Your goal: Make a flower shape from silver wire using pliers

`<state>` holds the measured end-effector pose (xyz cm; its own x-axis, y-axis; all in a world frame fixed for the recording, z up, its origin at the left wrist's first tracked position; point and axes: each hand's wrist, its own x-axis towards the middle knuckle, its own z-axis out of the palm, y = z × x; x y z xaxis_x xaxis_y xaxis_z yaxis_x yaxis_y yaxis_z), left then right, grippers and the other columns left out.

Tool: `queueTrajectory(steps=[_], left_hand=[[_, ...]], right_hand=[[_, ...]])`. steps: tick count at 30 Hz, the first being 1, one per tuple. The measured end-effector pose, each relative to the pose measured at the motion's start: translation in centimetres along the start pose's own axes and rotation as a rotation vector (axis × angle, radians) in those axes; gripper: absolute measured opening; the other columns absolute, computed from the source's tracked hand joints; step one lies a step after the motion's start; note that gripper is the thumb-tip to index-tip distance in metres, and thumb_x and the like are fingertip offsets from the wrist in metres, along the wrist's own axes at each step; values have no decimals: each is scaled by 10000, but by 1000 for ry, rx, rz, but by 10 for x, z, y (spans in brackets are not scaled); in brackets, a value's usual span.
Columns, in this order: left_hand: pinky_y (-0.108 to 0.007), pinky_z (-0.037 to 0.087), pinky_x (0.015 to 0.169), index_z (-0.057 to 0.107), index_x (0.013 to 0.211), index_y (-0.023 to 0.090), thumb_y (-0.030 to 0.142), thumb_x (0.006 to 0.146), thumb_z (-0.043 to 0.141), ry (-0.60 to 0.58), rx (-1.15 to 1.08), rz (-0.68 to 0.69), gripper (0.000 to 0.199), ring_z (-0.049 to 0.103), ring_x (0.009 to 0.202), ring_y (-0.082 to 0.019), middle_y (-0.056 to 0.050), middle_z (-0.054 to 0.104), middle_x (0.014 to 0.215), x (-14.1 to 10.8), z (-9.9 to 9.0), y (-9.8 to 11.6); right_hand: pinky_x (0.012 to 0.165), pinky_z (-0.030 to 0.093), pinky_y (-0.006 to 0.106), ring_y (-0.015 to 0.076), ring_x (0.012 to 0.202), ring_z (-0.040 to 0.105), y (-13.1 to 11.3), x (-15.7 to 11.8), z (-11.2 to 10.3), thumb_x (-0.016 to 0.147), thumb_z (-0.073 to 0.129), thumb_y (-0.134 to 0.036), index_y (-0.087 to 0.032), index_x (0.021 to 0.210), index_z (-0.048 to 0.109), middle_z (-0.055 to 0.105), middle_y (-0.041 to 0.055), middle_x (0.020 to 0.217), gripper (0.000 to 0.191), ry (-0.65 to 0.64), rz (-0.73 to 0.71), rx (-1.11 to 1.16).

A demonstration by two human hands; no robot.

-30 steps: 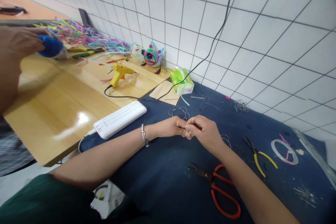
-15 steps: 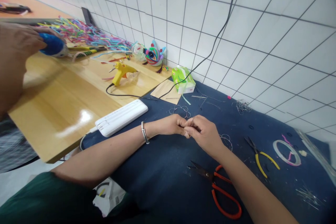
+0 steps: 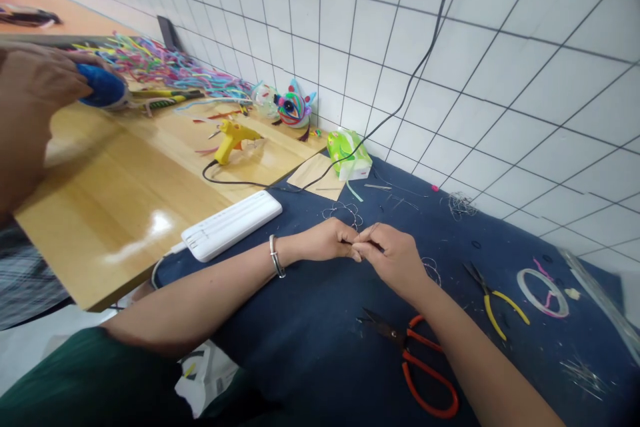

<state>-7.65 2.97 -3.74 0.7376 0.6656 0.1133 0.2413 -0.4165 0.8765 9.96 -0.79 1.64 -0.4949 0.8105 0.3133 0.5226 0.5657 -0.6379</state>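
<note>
My left hand [image 3: 327, 240], a silver bangle [image 3: 275, 257] on its wrist, is closed with thumb and fingers pinched. Against its fingertips my right hand [image 3: 393, 253] pinches too. Whatever lies between the fingers is too small and hidden to make out. Thin wire bent into petal-like loops [image 3: 345, 208] shows just beyond my left hand, and a second looped wire [image 3: 431, 269] lies partly behind my right wrist. Below my right hand rest scissors with red handles [image 3: 430, 379], blades apart. Yellow-handled pliers [image 3: 496, 300] lie to the right on the dark blue cloth [image 3: 300, 340].
A white power strip [image 3: 233, 223] sits left of my hands. A yellow glue gun [image 3: 235, 140] stands on the wooden table [image 3: 125, 193], its cord crossing the cloth. A tissue pack [image 3: 349, 153] is by the wall. At left, another person's hand [image 3: 45, 80] holds a blue ball [image 3: 103, 87].
My hands stay pinched together in nearly the same place, with only slight finger movement. The view has shifted a little, and the other person's hand has barely moved.
</note>
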Motion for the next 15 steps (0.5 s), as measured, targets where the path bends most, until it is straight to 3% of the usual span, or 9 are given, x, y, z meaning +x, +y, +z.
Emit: queueTrajectory(steps=[5,9,15], left_hand=[[-216,452,706,679,824,138,282,753,607,-8,-136,-43,176,615,766,-141,-39,683,800,1,2,1],[-259,461,755,671,844,128,287,755,607,-14,-307,-64,193,615,788,-147,-62,679,835,2,5,16],[-287,502,647,620,830,107,347,784,570,50,-628,-151,249,621,640,-133,-61,651,754,1,24,36]], right_hand=[[643,416,231,119,680,560,2,-1,-1,763,543,-174,-197,706,602,605,-11,707,85,22,93,83],[584,454,232,117,603,578,4,-3,-9,758,560,-231,-185,743,590,605,-13,657,57,33,222,302],[552,474,229,99,544,556,3,-12,-25,762,556,-275,-171,759,562,576,-26,608,104,40,285,461]])
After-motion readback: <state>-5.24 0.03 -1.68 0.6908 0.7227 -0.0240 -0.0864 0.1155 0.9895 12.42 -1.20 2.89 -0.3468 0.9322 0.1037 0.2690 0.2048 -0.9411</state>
